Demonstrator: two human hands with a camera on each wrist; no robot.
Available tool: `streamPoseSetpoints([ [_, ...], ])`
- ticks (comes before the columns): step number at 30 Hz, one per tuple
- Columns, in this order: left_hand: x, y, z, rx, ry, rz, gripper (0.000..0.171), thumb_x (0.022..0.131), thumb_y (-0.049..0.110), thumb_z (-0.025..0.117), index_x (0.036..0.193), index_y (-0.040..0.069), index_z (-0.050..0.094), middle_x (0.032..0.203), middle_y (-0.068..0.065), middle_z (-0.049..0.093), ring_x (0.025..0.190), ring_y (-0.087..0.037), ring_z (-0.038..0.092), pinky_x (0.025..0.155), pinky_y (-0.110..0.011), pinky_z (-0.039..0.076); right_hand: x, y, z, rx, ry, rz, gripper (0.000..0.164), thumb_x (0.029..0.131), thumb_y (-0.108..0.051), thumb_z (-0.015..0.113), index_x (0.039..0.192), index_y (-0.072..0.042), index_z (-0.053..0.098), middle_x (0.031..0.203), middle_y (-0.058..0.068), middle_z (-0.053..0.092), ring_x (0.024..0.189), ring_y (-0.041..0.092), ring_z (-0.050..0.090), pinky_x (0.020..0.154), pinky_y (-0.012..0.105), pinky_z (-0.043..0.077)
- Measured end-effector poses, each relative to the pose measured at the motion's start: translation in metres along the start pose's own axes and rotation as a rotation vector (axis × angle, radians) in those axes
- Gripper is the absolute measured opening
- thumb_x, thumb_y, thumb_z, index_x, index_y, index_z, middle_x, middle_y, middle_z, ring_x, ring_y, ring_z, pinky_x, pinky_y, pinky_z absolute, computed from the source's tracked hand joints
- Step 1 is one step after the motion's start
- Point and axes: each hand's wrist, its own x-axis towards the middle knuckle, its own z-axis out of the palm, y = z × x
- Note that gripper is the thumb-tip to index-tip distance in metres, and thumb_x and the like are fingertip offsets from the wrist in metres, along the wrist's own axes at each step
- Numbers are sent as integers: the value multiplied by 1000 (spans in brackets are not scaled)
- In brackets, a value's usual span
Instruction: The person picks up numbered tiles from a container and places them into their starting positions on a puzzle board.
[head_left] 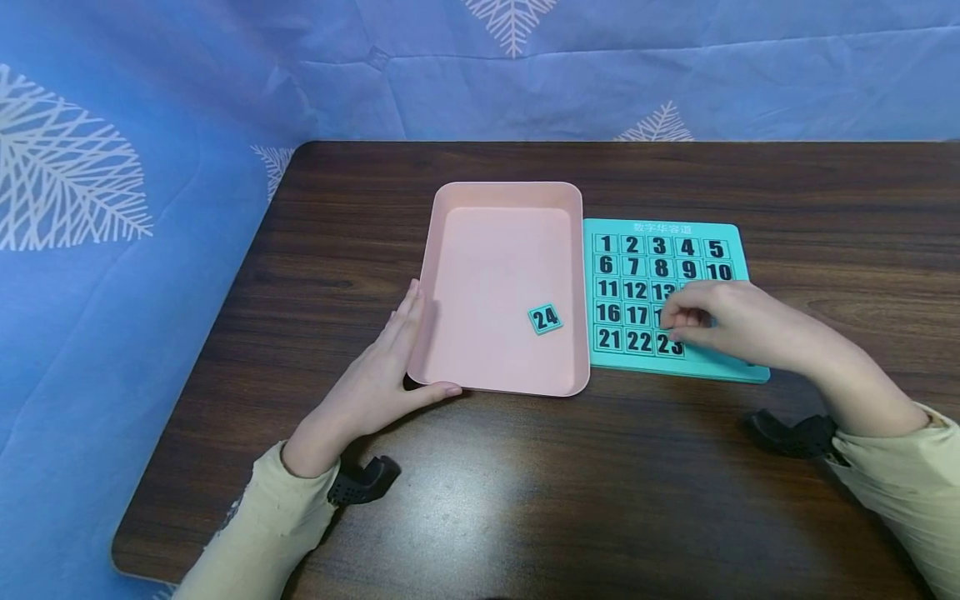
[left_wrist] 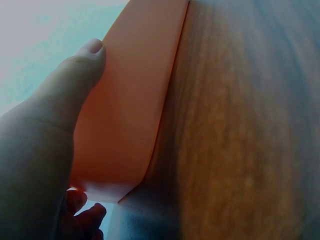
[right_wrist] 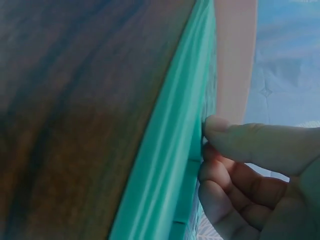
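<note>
A pink tray (head_left: pixel 495 267) lies on the table, with a turquoise tile marked 24 (head_left: pixel 545 318) inside it near the right side. My left hand (head_left: pixel 378 375) rests against its near-left corner, fingers extended along the left side and thumb (left_wrist: pixel 75 80) along the near wall. To the tray's right lies a turquoise number board (head_left: pixel 645 362) with rows of numbered tiles. Over its lower middle is my right hand (head_left: pixel 723 317), fingers curled, thumb tip by the tile marked 23 (head_left: pixel 663 344). The right fingertips (right_wrist: pixel 212 172) meet the tile surface; whether they pinch a tile is hidden.
The dark wooden table (head_left: pixel 337 250) backs onto a blue cloth (head_left: pixel 420 92) with white leaf prints, which also hangs at the left. A black wrist mount (head_left: pixel 363 482) sits on the left forearm and another (head_left: pixel 795 435) on the right.
</note>
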Motion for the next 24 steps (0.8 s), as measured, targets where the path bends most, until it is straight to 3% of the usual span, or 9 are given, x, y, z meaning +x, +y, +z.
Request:
streamPoseSetpoints([
  [12,0,0,0,-7,6,-3,111,78,71,59,154,20,-4,160,3,-7,144,-22,6,109,-52,28,1,-2,0,4,6,20,11,85,-6,72,85,-15,65,72,-9,52,65,9,44,54,24,39],
  [18,0,0,0,-14,2,-8,112,77,71,59,154,22,-6,160,4,-8,144,-22,6,109,-52,28,4,-8,-5,-3,89,25,14,81,-6,76,88,-16,68,73,-10,55,66,8,46,56,25,42],
  [24,0,0,0,-10,4,-5,112,77,71,59,154,22,-7,160,4,-8,144,-25,7,109,-52,28,13,-17,-10,3,170,-44,19,78,-6,78,93,-15,70,81,-10,61,72,6,53,62,28,49],
])
